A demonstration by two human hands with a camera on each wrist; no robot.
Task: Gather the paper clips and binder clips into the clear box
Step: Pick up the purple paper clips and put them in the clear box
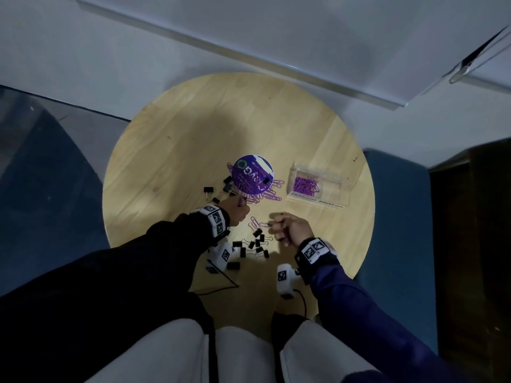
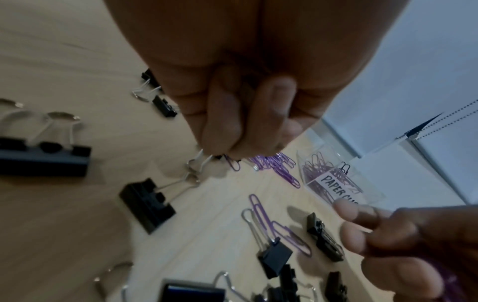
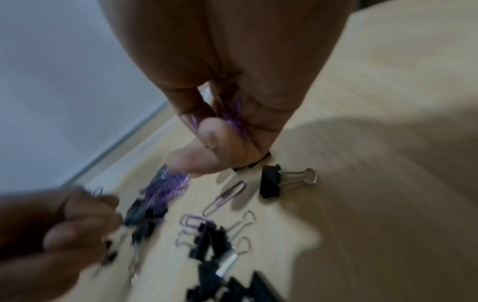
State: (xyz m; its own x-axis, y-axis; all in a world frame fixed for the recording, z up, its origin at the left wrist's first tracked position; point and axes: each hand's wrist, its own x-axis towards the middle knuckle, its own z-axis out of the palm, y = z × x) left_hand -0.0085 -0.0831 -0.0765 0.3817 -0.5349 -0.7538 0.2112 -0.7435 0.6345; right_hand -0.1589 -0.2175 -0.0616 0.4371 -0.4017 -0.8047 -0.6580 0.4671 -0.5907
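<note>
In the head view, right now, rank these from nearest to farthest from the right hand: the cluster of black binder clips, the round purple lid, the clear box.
From the right hand:
1. Cluster of black binder clips, just to its left, toward the person.
2. Clear box, beyond it, slightly right.
3. Round purple lid, farther off, up and left; the gap to the box is modest.

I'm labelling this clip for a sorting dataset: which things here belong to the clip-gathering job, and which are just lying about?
Part of the job:
- clear box, some purple clips already in it
- loose purple paper clips
- black binder clips
- left hand and right hand, each holding purple clips

Just lying about:
- round purple lid, resting on the paper clip pile
- wooden table
</note>
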